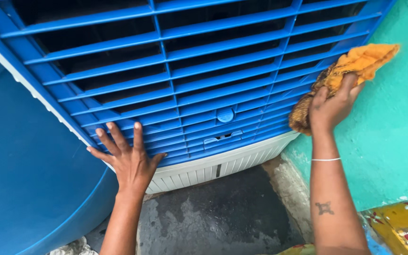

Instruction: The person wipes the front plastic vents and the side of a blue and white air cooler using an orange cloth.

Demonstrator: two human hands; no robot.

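A large blue slatted grille [190, 71] of a cooling unit fills the upper view, with a white vented base [223, 165] below it. My left hand [126, 156] lies flat with fingers spread against the lower left slats. My right hand [334, 106] presses a dirty orange cloth [355, 66] against the grille's right edge. A thin white band circles my right wrist.
A big blue drum [29, 189] stands at the left, close to the unit. A turquoise wall [393, 132] rises at the right. Wet grey concrete floor [218, 217] lies below, and a yellow painted object [402, 222] sits at the bottom right.
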